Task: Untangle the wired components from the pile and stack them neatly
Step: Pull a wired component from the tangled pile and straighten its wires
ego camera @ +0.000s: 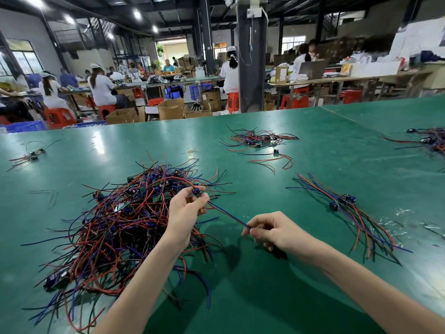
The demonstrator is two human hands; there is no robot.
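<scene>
The left hand [186, 208] was raised over the right edge of the big tangled pile [125, 225] of red, blue and black wires, its fingers [201, 198] pinched shut on a small dark component [197, 192]. From that component a blue wire [227, 214] ran taut, down and to the right, to the right hand [269, 231], whose fingers [248, 230] were closed on the wire's far end just above the green counter [277, 297]. The pile lay on the counter to the left of both forearms, with small circuit boards and dark parts mixed through it. To the right, well apart from the pile, a neat bundle [349, 213] of components lay with their wires stretched out side by side and their dark heads grouped together. Farther back sat a smaller loose tangle [258, 138], with a single wired piece [275, 156] just in front of it. Another heap [428, 141] lay at the right edge, and a few pieces [31, 154] at the far left.
</scene>
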